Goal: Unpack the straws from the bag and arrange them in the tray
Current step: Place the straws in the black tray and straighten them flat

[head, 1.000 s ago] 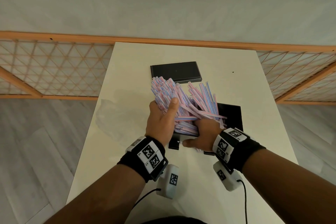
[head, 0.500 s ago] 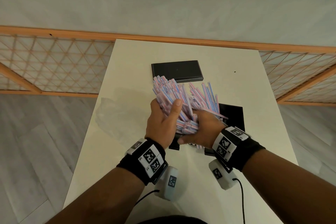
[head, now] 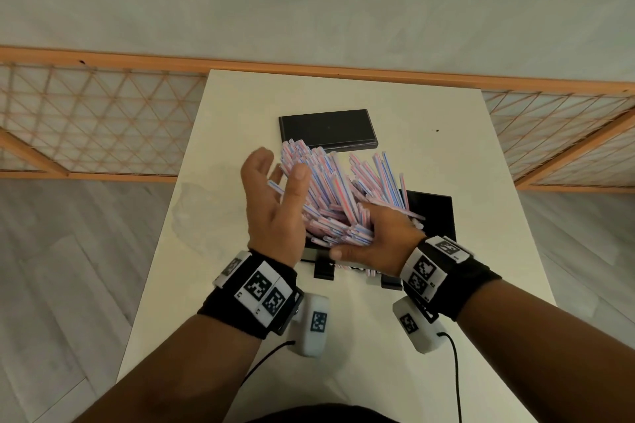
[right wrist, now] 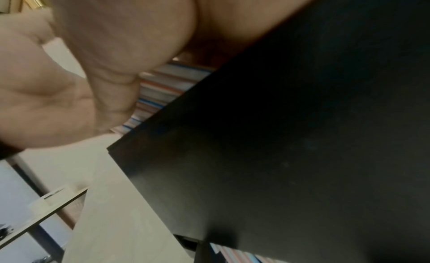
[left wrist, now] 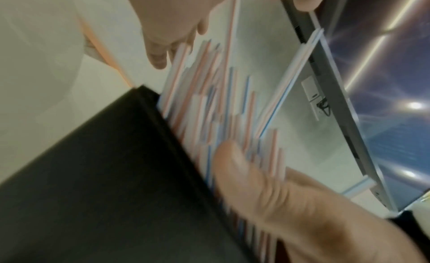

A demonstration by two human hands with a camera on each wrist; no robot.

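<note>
Head view: straws heaped unsorted over tray; right hand clasps them; left hand spread wide; arranging remains.

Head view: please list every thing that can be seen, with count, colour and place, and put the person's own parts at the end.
straws: many, white with red and blue stripes, heaped and leaning in the near tray
tray: one, black, near centre of the table, under the straws
lid: one flat black piece, behind the straws, lying on the table
table: one, cream, in the middle
screen: lattice panels, orange frame, behind the table
floor: grey planks, at both sides
left hand: open, palm against the left side of the straws
right hand: on the near ends of the straws, grip unclear
wristbands: two, black with white tags
</note>
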